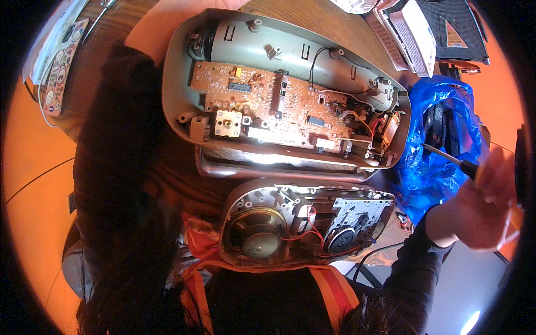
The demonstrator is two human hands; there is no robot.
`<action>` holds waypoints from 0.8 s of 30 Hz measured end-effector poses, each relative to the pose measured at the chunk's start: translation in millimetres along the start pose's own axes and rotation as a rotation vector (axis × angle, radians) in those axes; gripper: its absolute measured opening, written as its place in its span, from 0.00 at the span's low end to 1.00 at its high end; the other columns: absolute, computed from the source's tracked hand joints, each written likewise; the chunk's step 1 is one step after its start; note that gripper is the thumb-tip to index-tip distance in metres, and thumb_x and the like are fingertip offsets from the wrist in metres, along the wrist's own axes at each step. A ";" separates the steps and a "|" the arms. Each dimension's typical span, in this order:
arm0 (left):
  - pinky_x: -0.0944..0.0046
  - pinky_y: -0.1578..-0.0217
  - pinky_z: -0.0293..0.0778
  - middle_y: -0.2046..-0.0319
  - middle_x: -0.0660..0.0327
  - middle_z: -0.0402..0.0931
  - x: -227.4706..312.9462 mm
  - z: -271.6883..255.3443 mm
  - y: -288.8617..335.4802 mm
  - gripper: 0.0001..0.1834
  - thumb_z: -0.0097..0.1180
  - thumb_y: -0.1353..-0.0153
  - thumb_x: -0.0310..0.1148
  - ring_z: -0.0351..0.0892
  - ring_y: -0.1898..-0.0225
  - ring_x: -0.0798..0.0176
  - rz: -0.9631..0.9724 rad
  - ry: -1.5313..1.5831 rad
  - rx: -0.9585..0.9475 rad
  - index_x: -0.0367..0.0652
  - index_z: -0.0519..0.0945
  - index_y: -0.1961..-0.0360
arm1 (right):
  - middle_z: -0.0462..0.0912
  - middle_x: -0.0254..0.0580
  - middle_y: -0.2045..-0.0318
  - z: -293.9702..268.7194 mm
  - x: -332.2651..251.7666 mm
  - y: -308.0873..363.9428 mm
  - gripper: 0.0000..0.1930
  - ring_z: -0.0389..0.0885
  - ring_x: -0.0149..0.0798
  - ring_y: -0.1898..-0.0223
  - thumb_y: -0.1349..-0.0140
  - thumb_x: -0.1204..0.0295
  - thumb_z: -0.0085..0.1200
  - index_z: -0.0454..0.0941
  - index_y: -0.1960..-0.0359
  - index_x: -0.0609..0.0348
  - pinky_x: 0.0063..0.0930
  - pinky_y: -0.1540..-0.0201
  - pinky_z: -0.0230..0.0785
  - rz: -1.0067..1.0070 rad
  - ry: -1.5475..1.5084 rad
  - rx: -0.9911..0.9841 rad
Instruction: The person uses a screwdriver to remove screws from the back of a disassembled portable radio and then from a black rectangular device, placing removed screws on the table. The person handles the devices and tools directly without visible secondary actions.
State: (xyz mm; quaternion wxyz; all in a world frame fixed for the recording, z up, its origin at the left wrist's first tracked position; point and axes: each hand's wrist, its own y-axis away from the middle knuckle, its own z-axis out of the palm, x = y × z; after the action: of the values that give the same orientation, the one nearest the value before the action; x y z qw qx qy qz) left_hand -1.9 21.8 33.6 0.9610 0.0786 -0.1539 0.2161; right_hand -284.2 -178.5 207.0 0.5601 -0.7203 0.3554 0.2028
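Right hand (483, 215): fingers closed about the dark handle of a screwdriver (468, 168), shaft pointing left, in front of the blue bag. Left hand (192, 8): at the far edge of the open housing, cut by the picture's upper edge; fingers hidden, grip cannot be told.

Housing (259, 47): one, grey-brown, rounded, open side up, on the wooden counter (312, 17) between the hands. Within: brown circuit board (259, 103), with chips and loose wires.

Matching panel (273, 196): one, nearer the body, inner side showing; round speaker (262, 244) at left, metal plate (350, 212) at right, red wires (319, 229) between.

Blue plastic bag (413, 178): one, right of the housing, black item (441, 125) inside.

White boxes (413, 39): far right.

Sticker-covered flat item (61, 67): far left.
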 end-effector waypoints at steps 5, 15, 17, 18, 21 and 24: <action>0.57 0.38 0.60 0.42 0.40 0.60 -10.2 17.6 6.5 0.23 0.31 0.32 0.34 0.61 0.39 0.46 -0.009 0.008 0.018 0.23 0.60 0.44 | 0.70 0.45 0.69 -16.9 38.1 -41.9 0.17 0.69 0.43 0.70 0.31 0.59 0.29 0.65 0.54 0.57 0.33 0.70 0.64 0.033 -0.547 -0.397; 0.57 0.43 0.68 0.52 0.38 0.70 -27.2 38.0 9.8 0.22 0.33 0.33 0.33 0.70 0.47 0.43 0.164 -0.138 0.281 0.18 0.65 0.51 | 0.71 0.53 0.62 58.7 174.1 -113.8 0.04 0.73 0.46 0.56 0.37 0.80 0.40 0.63 0.62 0.68 0.46 0.47 0.67 0.257 -0.517 0.480; 0.57 0.43 0.68 0.53 0.38 0.70 -26.9 36.8 9.6 0.22 0.33 0.33 0.33 0.71 0.48 0.43 0.148 -0.131 0.262 0.18 0.65 0.51 | 0.72 0.50 0.67 73.4 196.3 -115.1 0.08 0.76 0.42 0.63 0.36 0.75 0.42 0.59 0.61 0.65 0.42 0.60 0.74 0.262 -0.637 0.493; 0.57 0.43 0.69 0.53 0.38 0.70 -27.2 35.7 9.6 0.22 0.33 0.33 0.33 0.71 0.48 0.43 0.149 -0.100 0.261 0.19 0.65 0.51 | 0.71 0.50 0.65 75.3 200.3 -115.1 0.08 0.75 0.43 0.63 0.37 0.77 0.42 0.58 0.60 0.65 0.42 0.59 0.74 0.285 -0.552 0.533; 0.57 0.44 0.69 0.53 0.39 0.70 -28.5 34.0 8.2 0.22 0.34 0.33 0.34 0.71 0.48 0.44 0.150 -0.052 0.243 0.21 0.65 0.50 | 0.70 0.52 0.61 83.4 198.9 -112.3 0.11 0.75 0.44 0.61 0.38 0.81 0.42 0.55 0.57 0.64 0.42 0.58 0.73 0.286 -0.481 0.497; 0.57 0.43 0.69 0.52 0.40 0.70 -28.5 33.0 8.0 0.21 0.33 0.32 0.33 0.71 0.47 0.45 0.164 -0.022 0.217 0.22 0.64 0.49 | 0.70 0.53 0.60 90.5 194.7 -113.0 0.16 0.74 0.44 0.60 0.38 0.81 0.42 0.51 0.53 0.59 0.41 0.58 0.73 0.270 -0.464 0.459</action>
State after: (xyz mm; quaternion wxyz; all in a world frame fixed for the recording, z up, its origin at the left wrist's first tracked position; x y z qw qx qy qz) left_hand -38.6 10.6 55.8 0.9242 0.1714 -0.1461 0.3085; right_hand -61.6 -134.3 121.2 0.7412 -0.4570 0.3470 0.3482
